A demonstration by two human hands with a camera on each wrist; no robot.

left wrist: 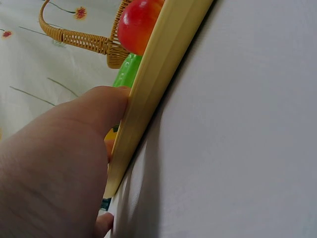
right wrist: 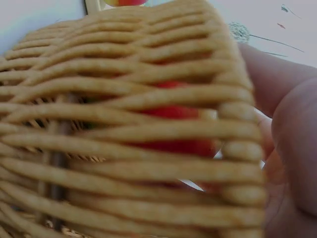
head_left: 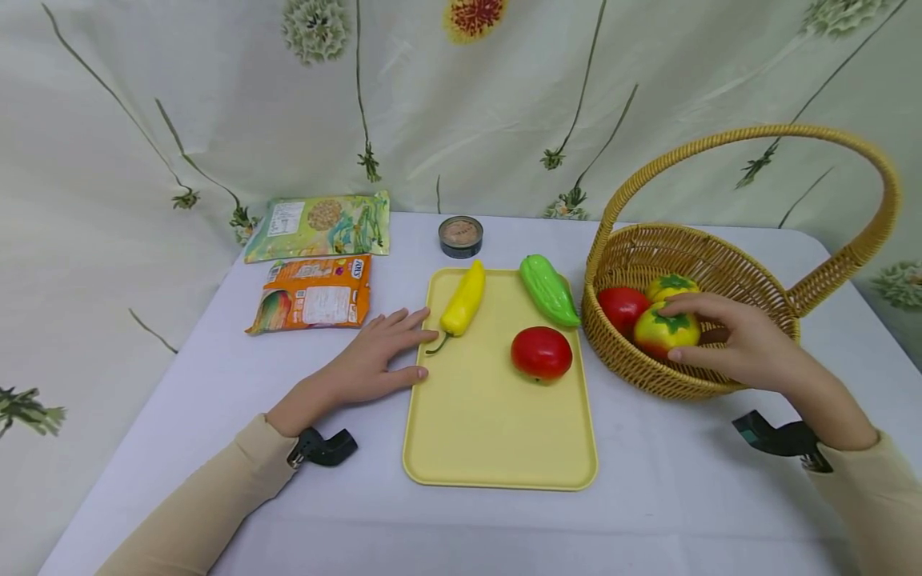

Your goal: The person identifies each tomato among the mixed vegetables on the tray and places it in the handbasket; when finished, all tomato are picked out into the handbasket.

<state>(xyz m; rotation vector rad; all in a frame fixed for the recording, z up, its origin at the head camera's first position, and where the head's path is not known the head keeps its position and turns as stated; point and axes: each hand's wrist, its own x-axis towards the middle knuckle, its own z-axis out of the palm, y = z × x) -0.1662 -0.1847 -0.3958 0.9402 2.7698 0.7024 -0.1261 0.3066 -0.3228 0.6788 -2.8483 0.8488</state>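
Observation:
My right hand [head_left: 735, 344] reaches into the wicker basket [head_left: 691, 388]. Its thumb and fingers grip a yellow-and-red fruit with a green leafy top [head_left: 666, 330]. Behind that fruit sit a similar yellow one [head_left: 671, 286] and a red fruit [head_left: 621, 308]. In the right wrist view the basket's weave [right wrist: 124, 114] hides most of the hold. My left hand [head_left: 378, 356] lies with spread fingers at the left rim of the yellow tray [head_left: 497, 448], fingertips touching it. On the tray are a yellow pepper [head_left: 464, 300], a green bumpy vegetable [head_left: 549, 290] and a red fruit [head_left: 541, 354].
A green packet [head_left: 324, 228] and an orange packet [head_left: 317, 296] lie at the back left. Behind the tray stands a small round tin [head_left: 461, 237]. The basket's tall handle [head_left: 749, 132] arches above the right side. A floral cloth [head_left: 461, 104] hangs behind the white table.

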